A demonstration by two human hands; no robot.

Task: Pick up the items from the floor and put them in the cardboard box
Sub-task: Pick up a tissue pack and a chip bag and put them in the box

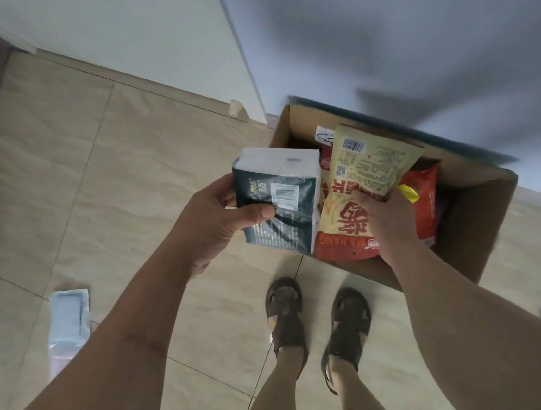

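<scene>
Gripping a dark tissue pack [276,202] in our left hand [218,219] and pinching a cream-and-red snack bag [359,193] in our right hand [383,219], we are holding both over the cardboard box [478,231] at centre right — already partly full. The tissue pack is hanging over the box's left wall, so letting go now risks dropping it outside. Two pale packets [67,324] are lying at lower left.

Beige marbled tile floor [141,159], white wall [116,8] with beige skirting [142,85], soft daylight
</scene>
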